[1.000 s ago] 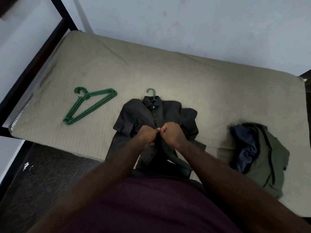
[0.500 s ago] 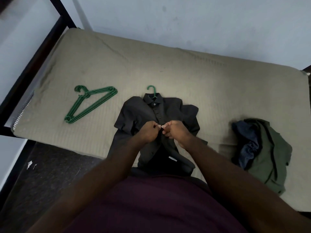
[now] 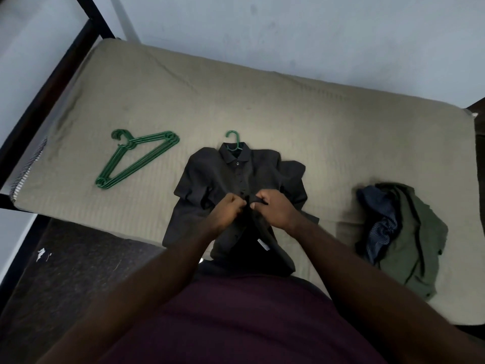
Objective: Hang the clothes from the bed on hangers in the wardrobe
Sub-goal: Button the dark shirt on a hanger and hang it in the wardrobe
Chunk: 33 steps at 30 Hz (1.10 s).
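**Dark shirt on its hanger, buttoning under way**

A bare beige mattress (image 3: 262,101) on a dark-framed bed runs along a pale wall. Both hands meet at the front of a dark collared shirt (image 3: 207,177) laid flat on it. The left hand (image 3: 227,210) and right hand (image 3: 278,208) are each curled tight, pinching the button strip about halfway down. Just beyond the hands, a green hanger hook (image 3: 233,139) pokes out of the collar, so this shirt is already on its hanger.

Over the last second little has shifted: the hands have stayed at the same spot, only the pinch re-set. That looks like one button being worked, with the lower front still open.

Spare green hangers (image 3: 136,158) lie well to the left of the hands. A crumpled heap of green and navy clothes (image 3: 409,232) waits off to the right. The wardrobe is out of sight.
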Available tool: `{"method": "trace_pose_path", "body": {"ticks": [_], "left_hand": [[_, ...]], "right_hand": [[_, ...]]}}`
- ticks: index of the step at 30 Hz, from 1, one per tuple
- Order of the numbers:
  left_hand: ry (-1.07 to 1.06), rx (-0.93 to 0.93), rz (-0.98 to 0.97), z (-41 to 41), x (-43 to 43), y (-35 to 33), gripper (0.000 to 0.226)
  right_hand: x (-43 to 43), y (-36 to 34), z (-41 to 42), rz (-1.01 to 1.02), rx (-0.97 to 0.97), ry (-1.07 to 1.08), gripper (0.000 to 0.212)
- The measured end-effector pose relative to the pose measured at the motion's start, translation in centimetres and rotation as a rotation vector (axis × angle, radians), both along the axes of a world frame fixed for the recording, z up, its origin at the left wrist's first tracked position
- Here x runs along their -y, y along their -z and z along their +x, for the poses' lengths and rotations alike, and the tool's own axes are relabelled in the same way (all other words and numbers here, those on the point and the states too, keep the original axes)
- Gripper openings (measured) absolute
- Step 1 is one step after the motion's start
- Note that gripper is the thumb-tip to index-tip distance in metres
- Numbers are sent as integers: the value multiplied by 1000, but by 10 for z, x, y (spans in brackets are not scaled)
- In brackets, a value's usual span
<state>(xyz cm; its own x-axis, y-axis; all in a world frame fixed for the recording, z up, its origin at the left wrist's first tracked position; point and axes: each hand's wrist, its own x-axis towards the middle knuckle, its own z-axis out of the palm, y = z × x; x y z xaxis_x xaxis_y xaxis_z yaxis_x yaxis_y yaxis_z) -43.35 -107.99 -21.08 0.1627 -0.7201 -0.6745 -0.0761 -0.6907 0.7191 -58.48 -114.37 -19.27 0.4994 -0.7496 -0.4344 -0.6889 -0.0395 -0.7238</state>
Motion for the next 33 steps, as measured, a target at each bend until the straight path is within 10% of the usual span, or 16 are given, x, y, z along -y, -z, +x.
{"method": "trace_pose_path", "body": {"ticks": [6, 16, 22, 33], "left_hand": [[314, 332, 27, -12, -20, 10, 44], [-58, 518, -185, -7, -36, 6, 29], [-66, 536, -440, -25, -30, -10, 4], [-61, 641, -75, -29, -26, -15, 11]], "right_hand": [[1, -5, -3, 71, 137, 100, 16], [22, -9, -31, -274, -196, 260, 35], [20, -2, -26, 21, 104, 367, 40], [6, 6, -32, 429, 284, 307, 18]]}}
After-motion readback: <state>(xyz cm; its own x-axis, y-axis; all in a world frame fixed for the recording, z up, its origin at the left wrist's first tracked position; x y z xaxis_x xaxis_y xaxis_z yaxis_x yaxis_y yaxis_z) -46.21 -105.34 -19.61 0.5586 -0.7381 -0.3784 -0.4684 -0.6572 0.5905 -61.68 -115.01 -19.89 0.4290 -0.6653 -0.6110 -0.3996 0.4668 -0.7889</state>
